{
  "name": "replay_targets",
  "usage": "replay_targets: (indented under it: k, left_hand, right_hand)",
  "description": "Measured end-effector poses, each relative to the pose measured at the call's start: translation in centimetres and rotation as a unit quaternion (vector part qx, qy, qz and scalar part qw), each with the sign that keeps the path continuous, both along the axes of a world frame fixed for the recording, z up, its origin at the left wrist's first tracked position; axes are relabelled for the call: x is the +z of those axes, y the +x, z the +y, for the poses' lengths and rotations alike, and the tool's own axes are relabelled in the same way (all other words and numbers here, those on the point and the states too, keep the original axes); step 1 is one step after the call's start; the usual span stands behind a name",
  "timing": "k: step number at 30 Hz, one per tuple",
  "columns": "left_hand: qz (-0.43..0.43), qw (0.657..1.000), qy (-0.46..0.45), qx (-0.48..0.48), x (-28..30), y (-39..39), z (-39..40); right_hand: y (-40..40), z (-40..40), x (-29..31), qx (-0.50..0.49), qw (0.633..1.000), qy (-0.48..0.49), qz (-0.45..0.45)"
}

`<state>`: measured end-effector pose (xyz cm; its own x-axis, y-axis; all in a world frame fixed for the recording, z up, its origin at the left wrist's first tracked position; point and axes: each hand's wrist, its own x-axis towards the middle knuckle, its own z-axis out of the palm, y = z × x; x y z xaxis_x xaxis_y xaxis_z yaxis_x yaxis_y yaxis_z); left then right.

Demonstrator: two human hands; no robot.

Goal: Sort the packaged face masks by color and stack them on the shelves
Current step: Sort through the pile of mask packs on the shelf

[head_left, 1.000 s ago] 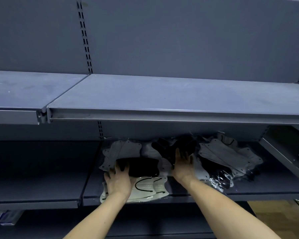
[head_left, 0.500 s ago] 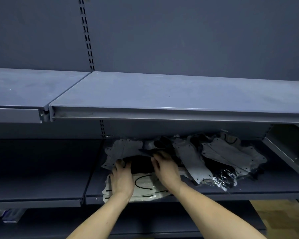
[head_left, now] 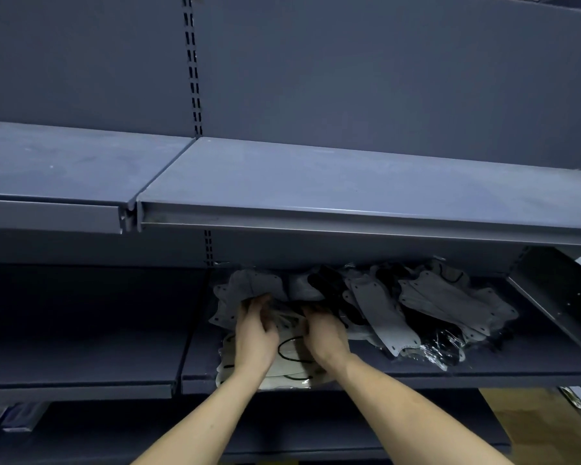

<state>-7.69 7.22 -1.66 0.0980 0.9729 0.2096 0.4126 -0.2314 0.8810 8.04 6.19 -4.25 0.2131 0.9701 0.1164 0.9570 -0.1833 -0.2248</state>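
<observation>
Now both hands are right in the pile on the lower shelf (head_left: 483,367), and that's new: a second ago the right hand sat further right among the black packs, and it has swung in beside the left. The black pack that lay between them no longer shows, though where it went I cannot tell. My read is that this sort is early; most masks remain jumbled.

Left of the pile, that stretch of shelving is bare dark metal. At the pile's left edge, the left hand (head_left: 254,333) curls its fingers under a grey mask pack (head_left: 249,286), seemingly gripping it. Below both hands lies a cream stack (head_left: 282,374), flat, with thin black ear loops. The right hand (head_left: 324,332), nearly touching the left, has fingers bent into the packs; what it holds, I cannot tell.

Right of the hands, black masks (head_left: 329,286) poke up, then grey masks (head_left: 443,300), flat, scalloped, matte. Crinkly clear wrappers (head_left: 446,350) glint at the pile's front.
</observation>
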Motion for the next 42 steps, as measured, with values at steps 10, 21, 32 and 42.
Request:
replay_targets:
  k: [10, 21, 32, 42]
  left_hand:
    - [0.059, 0.988, -0.139, -0.028, -2.1, -2.4, 1.2]
    - [-0.032, 0.988, -0.152, 0.011, -0.8, -0.3, 2.3]
    - [-0.02, 0.976, -0.18, 0.121, -1.3, 1.3, 3.0]
    - [-0.011, 0.989, -0.146, -0.014, -1.3, -0.4, 5.0]
  right_hand:
    - [0.6, 0.1, -0.3, -0.021, 0.998, 0.033, 0.052]
    - [1.0, -0.9, -0.4, 0.051, 0.995, 0.077, 0.045]
    - [6.7, 2.8, -1.8, 0.03, 0.992, 0.105, 0.061]
    - [7.7, 5.0, -2.5, -0.061, 0.989, 0.127, -0.034]
